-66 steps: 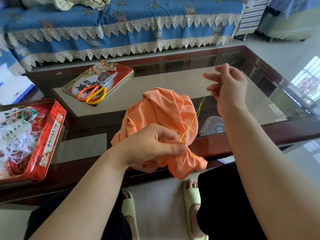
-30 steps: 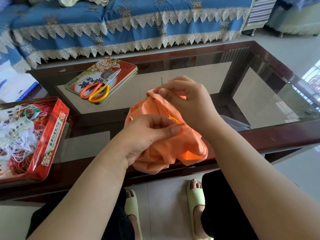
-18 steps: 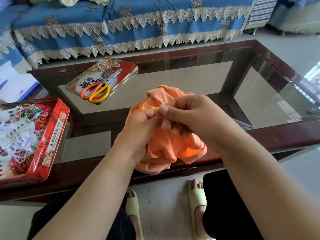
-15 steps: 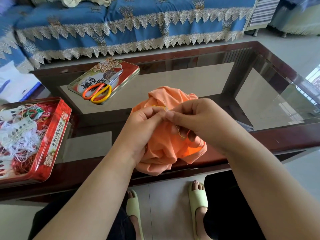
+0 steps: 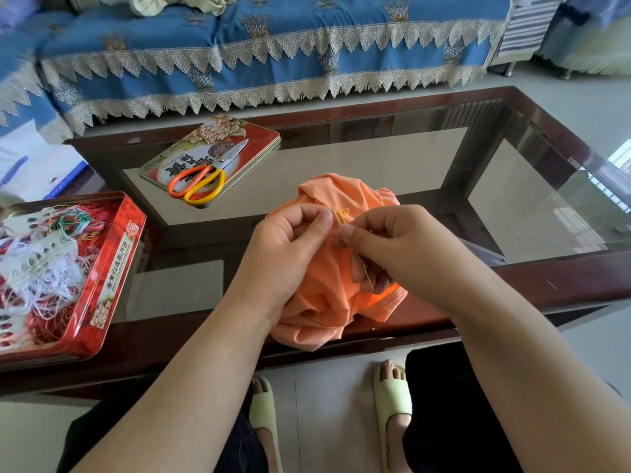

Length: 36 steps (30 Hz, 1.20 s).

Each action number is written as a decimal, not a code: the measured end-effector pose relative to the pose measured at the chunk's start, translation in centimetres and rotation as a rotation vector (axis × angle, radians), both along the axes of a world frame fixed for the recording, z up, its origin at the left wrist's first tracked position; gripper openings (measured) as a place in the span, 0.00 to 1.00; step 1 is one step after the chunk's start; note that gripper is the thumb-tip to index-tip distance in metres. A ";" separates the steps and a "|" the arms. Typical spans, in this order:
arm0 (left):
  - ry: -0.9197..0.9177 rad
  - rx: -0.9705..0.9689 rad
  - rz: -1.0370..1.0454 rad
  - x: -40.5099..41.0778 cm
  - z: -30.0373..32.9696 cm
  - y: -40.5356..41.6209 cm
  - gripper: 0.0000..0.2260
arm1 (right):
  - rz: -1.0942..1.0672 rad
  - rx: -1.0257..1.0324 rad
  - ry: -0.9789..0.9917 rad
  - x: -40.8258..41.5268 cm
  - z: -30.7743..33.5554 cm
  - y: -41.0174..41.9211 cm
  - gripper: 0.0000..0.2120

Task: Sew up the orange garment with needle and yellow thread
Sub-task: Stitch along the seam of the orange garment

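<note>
Stitching goes on at centre frame, where we hold the orange garment (image 5: 327,302) bunched above the worktop (image 5: 375,158) edge. Our left hand (image 5: 290,247) pinches the fabric fold; our right hand (image 5: 392,244) pinches the yellow thread (image 5: 341,216); the needle stays hidden. We should draw thread gently, keeping stitches small

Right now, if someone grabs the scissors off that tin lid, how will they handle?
The scissors look rigid, with metal blades and plastic loop handles, so probably easy to hook by a loop. They lie flat, unlikely to roll. The printed tin lid under them looks smooth, so a push would likely make them slide.
</note>
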State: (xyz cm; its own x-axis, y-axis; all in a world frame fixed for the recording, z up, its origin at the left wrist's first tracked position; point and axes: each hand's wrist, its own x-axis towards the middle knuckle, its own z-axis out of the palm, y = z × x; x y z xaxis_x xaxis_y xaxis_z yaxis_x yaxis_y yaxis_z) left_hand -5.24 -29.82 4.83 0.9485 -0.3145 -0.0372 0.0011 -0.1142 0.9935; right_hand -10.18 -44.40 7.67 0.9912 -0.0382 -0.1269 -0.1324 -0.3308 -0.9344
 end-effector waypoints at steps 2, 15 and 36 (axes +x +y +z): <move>-0.014 0.015 0.019 0.0 0.1 0.0 0.06 | 0.009 -0.019 0.003 0.1 -0.1 -0.1 0.11; -0.066 0.023 0.079 0.0 0.0 -0.1 0.04 | 0.025 -0.020 0.017 0.1 0.0 -0.4 0.11; -0.710 0.322 0.071 -0.6 -0.9 0.0 0.03 | -0.004 -0.060 0.025 -0.2 0.2 0.2 0.14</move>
